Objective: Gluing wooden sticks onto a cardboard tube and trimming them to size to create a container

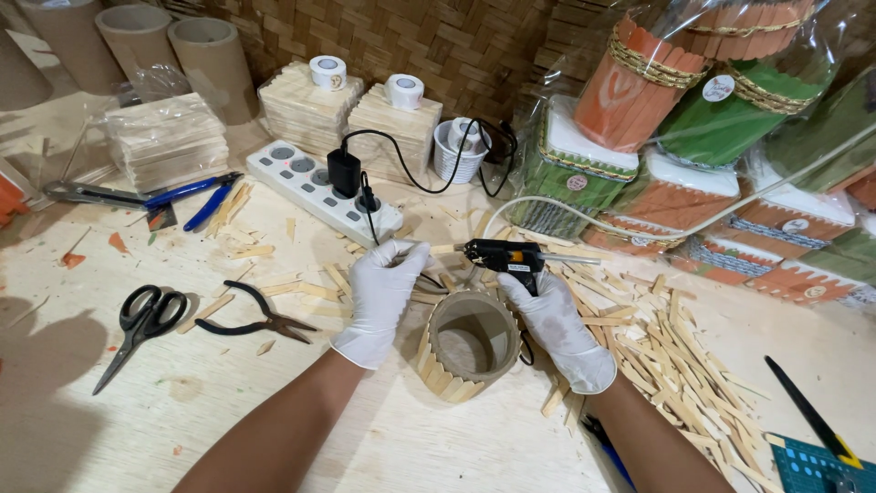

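- Cardboard tube (472, 345) stands on the bench (274, 402), half ringed with sticks.
- Left hand (383, 297) pinches a wooden stick (444, 248).
- Right hand (557, 324) grips the glue gun (506, 256): best keep the bead thin, nozzle steady.

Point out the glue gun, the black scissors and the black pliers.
glue gun (505, 255), head view, on its black body.
black scissors (146, 315), head view, on the handles.
black pliers (265, 319), head view, near the pivot.
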